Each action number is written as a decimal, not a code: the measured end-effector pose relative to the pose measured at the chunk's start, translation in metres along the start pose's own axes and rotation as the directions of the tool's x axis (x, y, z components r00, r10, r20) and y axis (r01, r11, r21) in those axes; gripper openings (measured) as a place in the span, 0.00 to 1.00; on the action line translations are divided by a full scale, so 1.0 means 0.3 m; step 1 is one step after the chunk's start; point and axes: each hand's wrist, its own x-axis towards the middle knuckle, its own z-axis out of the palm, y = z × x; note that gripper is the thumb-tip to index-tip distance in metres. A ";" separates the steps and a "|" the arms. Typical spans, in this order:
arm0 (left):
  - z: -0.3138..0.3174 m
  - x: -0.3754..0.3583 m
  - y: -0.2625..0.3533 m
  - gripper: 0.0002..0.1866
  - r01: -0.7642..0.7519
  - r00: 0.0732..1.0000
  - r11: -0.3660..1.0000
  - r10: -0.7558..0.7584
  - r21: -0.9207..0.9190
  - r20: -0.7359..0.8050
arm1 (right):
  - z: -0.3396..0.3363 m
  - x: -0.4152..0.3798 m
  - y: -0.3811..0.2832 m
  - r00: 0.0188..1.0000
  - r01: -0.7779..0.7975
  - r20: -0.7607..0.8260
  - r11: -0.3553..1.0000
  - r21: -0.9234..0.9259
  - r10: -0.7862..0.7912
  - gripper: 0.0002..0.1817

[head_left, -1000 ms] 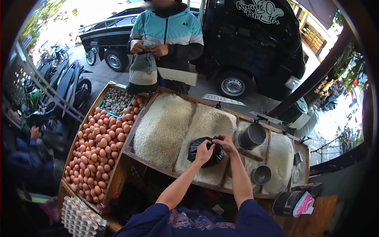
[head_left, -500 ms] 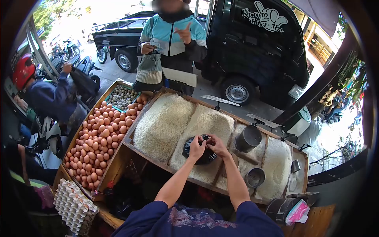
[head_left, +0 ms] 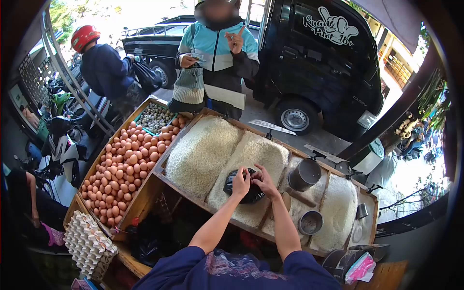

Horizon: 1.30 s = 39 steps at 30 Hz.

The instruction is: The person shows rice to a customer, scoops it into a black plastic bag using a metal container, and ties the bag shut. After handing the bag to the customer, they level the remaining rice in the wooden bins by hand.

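A black plastic bag (head_left: 252, 195) rests on the rice in the second compartment, its top gathered under my hands. The fingers of my left hand (head_left: 240, 183) are pinched around the gathered top. Close beside it, my right hand (head_left: 265, 181) has its fingertips drawn together at the same spot, one finger raised; the bag's neck is mostly hidden between the hands. White rice (head_left: 203, 150) is heaped in the wooden bin (head_left: 186, 194) on both sides of the bag.
Brown eggs (head_left: 125, 169) fill a tray at left, with small speckled eggs (head_left: 153, 117) behind. Metal measuring cans (head_left: 304, 175) stand on the rice at right. Egg cartons (head_left: 89, 241) are stacked front left. A person in a turquoise jacket (head_left: 220, 46) stands across the bin, holding banknotes.
My right fingers have lifted and spread slightly at the bag's top. The person in the red helmet has moved right and stands taller, a black bag in hand. My view has shifted slightly.
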 end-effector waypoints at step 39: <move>-0.070 0.023 0.069 0.07 -0.365 0.869 0.847 0.161 0.387 0.468 | 0.164 -0.065 0.096 0.723 0.214 -0.449 0.789 -0.576 -0.525 0.07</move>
